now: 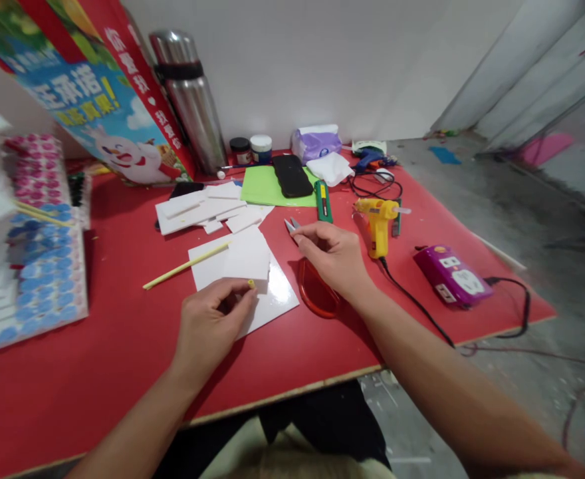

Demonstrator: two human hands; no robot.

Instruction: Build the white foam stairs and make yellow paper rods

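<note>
My left hand [211,316] is closed in a pinch, with a small yellow piece [250,284] between thumb and forefinger. It is over the near side of a glossy white board [280,298]. A smaller white sheet [246,258] lies on that board. A thin pale-yellow stick [183,267] rests with one end on the white pieces and the other on the table. To the right, my right hand [331,256] has its fingers closed around the middle of the scissors [317,307]. Their blade tips stick out past the fingertips, and the red handles show below; the pivot is hidden.
A yellow glue gun [379,226] and a purple power box [449,276] with cords are at right. Behind are a green cutter [323,201], a phone [292,175], white offcuts [200,211] and a steel flask [190,100]. Blue-and-pink dotted trays [48,266] stand left.
</note>
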